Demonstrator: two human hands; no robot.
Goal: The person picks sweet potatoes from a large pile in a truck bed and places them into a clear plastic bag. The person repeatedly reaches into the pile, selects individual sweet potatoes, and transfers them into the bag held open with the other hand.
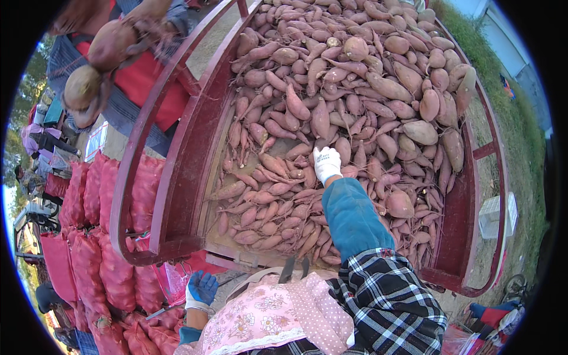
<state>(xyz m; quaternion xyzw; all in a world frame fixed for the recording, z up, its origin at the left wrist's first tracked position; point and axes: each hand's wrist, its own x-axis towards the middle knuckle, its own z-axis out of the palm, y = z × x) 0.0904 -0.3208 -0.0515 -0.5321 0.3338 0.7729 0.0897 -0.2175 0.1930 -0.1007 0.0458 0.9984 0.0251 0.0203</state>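
Observation:
A heap of sweet potatoes [288, 106] covers much of the bed of a dark red metal cart [184, 177] before me. My right hand [327, 163], in a white glove, reaches into the middle of the heap. Its fingertips touch a sweet potato [322, 143], but the back of the glove hides whether they grip it. My left hand [201, 289] is low at the cart's near left corner, in a white glove with a blue palm. Its palm faces up, the fingers are partly spread, and nothing lies in it.
Full red mesh sacks [116, 275] stand left of the cart. Beyond the left rail, another person's hands hold large sweet potatoes [113, 44]. A white plastic crate [497, 215] is outside the right rail. People are at the far left and lower right.

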